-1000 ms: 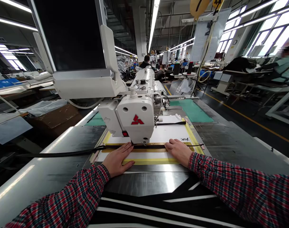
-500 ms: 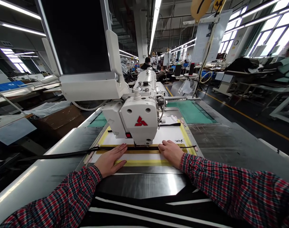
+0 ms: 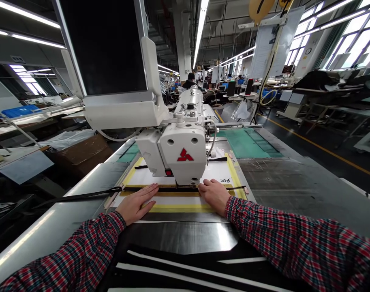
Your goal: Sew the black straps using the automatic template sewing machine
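Black strap (image 3: 187,189) runs 9-to-3 under the sewing head (image 3: 182,156), the left hand (image 3: 137,204) and right hand (image 3: 213,196) lying open, unclenched, fingertips on it either side.

Large black flat-screen monitor (image 3: 102,44) in a white plastic housing, upper left of my view; green rectangular mat (image 3: 248,145) lying beyond, to my right; blue plastic crate (image 3: 20,111) on a bench far left; brown cardboard sheet (image 3: 81,152) lower down; yellow painted line (image 3: 318,148) along the dark floor, right; co-worker in a dark top (image 3: 190,81) seated far down the row.
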A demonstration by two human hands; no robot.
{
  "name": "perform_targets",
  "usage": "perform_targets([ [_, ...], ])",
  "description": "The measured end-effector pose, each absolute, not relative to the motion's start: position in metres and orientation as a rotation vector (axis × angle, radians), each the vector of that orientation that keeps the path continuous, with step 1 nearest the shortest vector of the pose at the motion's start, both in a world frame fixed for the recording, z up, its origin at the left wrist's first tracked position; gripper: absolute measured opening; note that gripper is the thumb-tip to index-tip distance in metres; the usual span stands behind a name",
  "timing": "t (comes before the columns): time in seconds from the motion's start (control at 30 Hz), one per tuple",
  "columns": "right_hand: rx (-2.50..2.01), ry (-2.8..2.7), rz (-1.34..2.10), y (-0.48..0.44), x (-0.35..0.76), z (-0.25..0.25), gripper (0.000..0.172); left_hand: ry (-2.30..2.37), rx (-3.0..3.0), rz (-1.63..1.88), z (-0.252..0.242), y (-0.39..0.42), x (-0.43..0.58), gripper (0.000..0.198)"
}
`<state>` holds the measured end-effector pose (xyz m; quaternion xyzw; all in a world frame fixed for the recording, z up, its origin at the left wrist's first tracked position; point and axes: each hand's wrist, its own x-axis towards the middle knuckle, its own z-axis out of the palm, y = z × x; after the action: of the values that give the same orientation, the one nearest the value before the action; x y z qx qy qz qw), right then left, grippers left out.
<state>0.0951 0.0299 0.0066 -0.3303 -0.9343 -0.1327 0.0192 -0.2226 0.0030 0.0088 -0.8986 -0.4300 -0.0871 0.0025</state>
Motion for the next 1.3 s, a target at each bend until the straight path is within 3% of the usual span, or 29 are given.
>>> perform_targets([
  [0.27, -1.303, -2.758, 0.171, 0.052, 0.146, 0.025, 0.024, -1.338, -2.701, -0.207, 0.011, -0.003, -0.218, 0.044],
  [0.43, -1.402, -2.687, 0.115, 0.057, 0.177, 0.025, 0.031, -1.267, -2.826, -0.245, 0.020, -0.026, -0.139, 0.044],
  [0.63, -1.330, -2.758, -0.016, 0.044, 0.175, 0.021, 0.024, -1.343, -2.847, -0.294, 0.008, -0.010, -0.034, 0.051],
  [0.83, -1.208, -2.835, -0.341, 0.026, 0.195, 0.007, 0.027, -1.303, -2.830, -0.280, 0.000, 0.001, -0.032, 0.045],
  [1.1, -1.021, -2.933, -0.304, 0.036, 0.198, 0.001, 0.016, -1.253, -2.915, -0.442, 0.002, 0.005, -0.005, 0.044],
  [1.3, -0.937, -2.940, -0.341, 0.038, 0.207, 0.004, 0.020, -1.227, -2.890, -0.435, 0.000, 0.006, 0.006, 0.045],
])
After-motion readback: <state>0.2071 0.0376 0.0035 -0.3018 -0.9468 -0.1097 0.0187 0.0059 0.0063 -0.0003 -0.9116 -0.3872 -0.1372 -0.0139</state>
